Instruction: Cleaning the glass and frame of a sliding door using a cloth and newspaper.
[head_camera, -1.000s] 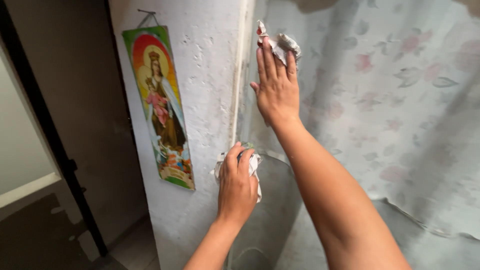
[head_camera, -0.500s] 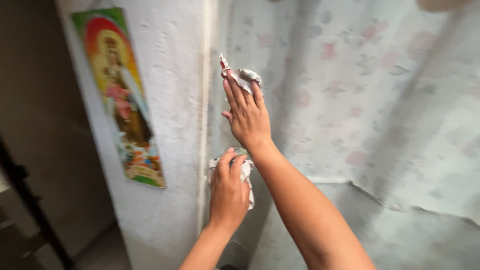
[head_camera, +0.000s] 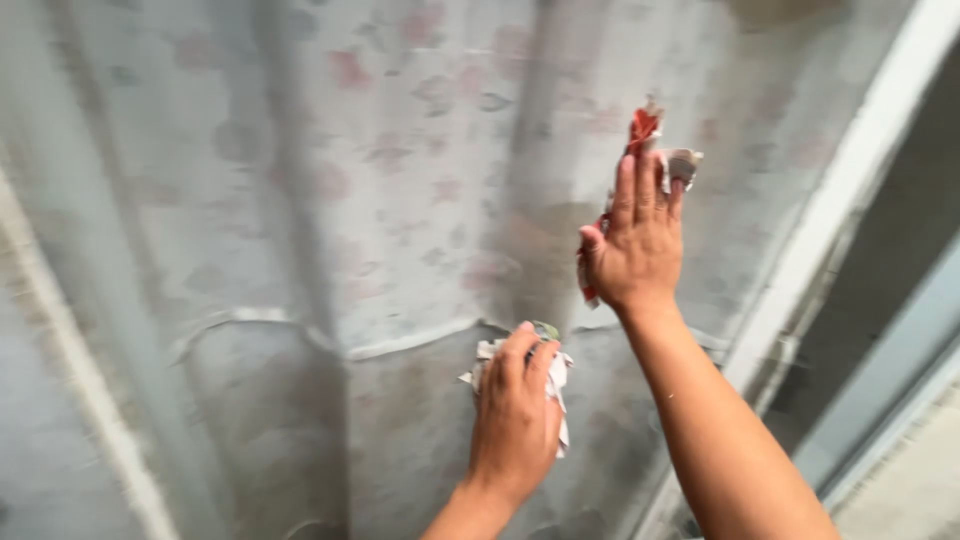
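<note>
Glass pane ahead of you, filmy and smeared, with a pale floral curtain showing through or behind it; cannot tell which side it hangs on. A white frame runs diagonally down the right edge. The picture is motion-blurred.

Change since a second ago: the view has swung right. The rough plaster wall and the hanging religious print at the left are gone from sight, and the right-hand frame has come in. Both hands have travelled across the pane with it, away from the left edge toward the right side.

Your right hand is high on the glass, fingers straight and together, palm flat, pressing a crumpled wad of paper against the pane. The wad shows red and white above the fingertips, and a strip of it also shows below the thumb. The hand pins it more than it grips it.

Your left hand is lower and just left of the right forearm, fingers curled over a second crumpled wad, whitish with a bit of green, held against the glass near a pale wavy line across it.

Judgement: the left part of the pane has been covered and the wiping is now at the right part, near the frame.
</note>
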